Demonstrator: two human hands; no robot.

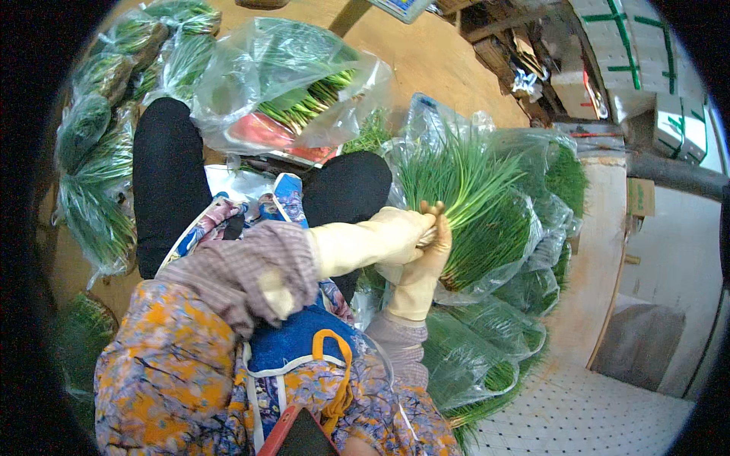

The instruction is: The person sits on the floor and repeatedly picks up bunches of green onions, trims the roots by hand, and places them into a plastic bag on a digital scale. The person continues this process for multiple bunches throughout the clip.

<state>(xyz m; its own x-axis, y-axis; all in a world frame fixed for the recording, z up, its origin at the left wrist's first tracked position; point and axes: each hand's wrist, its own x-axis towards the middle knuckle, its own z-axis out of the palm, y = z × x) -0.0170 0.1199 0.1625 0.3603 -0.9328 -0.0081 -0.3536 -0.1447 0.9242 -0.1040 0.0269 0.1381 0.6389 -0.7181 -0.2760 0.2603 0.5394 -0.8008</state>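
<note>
A bunch of thin green scallions or chives (pixel 456 176) fans out to my right, its leaves pointing away from me. My left hand (pixel 412 227), in a cream rubber glove, reaches across and grips the pale root end. Gloved too, my right hand (pixel 438 245) wraps around the same stems, its fingers partly hidden by the left. Just beneath and beyond them, an opened clear plastic bag (pixel 533 242) holds more of the same greens (pixel 490 245). My knees, in black trousers, are spread in front of me.
Ahead, a clear bag (pixel 245 74) of greens rests on a red surface (pixel 262 132). Bagged bunches (pixel 102 211) line the left, and further bags (pixel 473 347) lie at lower right. A red-edged phone (pixel 302 436) is at my lap. Boxes (pixel 681 128) stand at far right.
</note>
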